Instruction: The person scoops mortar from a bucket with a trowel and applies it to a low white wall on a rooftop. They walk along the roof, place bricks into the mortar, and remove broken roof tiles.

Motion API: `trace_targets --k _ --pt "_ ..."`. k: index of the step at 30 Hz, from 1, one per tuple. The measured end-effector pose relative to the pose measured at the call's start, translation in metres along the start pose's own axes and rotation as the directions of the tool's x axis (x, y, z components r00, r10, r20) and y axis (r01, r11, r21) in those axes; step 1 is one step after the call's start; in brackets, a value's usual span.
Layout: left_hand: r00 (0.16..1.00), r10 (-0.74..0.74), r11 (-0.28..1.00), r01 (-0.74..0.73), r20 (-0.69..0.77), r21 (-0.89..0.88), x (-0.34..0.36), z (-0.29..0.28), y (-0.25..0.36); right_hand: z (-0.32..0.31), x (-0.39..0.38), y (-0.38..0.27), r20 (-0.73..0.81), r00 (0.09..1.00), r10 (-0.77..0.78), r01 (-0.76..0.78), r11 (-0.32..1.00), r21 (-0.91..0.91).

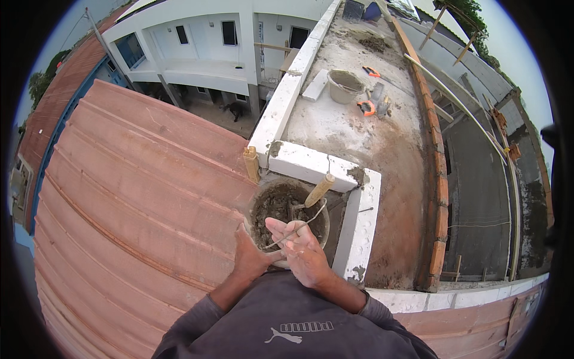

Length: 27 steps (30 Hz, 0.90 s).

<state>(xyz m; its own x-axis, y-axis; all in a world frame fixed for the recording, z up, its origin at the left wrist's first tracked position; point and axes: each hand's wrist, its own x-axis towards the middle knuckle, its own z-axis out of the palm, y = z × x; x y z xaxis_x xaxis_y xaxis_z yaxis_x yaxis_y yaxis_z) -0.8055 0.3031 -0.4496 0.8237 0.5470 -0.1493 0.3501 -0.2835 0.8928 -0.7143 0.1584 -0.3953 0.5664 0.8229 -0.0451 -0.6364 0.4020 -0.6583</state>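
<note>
Concrete rooftop slab (359,128), white block wall (359,224), red corrugated roofing (137,197).

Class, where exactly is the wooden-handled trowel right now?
In the head view, the trowel stands in the mortar bucket, just ahead of the right hand, its handle leaning toward the white block wall.
</note>
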Motion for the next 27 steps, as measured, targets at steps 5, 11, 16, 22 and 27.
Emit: trace_targets --k 5,11,16,22,27 --pt "0.977 -0.113 0.979 0.140 -0.179 0.149 -0.042 -0.063 -0.078 0.023 0.002 0.082 0.092 0.927 0.363 -0.347 0.925 -0.152" --pt "0.933 -0.179 0.882 0.293 -0.313 0.369 -0.119 -0.092 -0.130 0.042 0.021 0.099 -0.141 0.630 0.763 -0.469 0.230 -0.852" --pt "0.901 -0.300 0.862 0.397 -0.313 0.315 -0.148 -0.106 -0.155 0.014 0.084 0.112 0.503 0.863 -0.047 0.419 -0.490 -0.765" --pt "0.934 -0.266 0.850 0.343 -0.237 0.399 -0.157 -0.104 -0.159 -0.004 0.126 0.185 -0.163 0.688 0.708 0.493 -0.620 -0.611" --pt "0.941 -0.232 0.882 0.310 -0.245 0.355 -0.160 -0.102 -0.168 0.054 0.098 0.174 0.083 0.689 0.720 0.687 -0.614 -0.388"
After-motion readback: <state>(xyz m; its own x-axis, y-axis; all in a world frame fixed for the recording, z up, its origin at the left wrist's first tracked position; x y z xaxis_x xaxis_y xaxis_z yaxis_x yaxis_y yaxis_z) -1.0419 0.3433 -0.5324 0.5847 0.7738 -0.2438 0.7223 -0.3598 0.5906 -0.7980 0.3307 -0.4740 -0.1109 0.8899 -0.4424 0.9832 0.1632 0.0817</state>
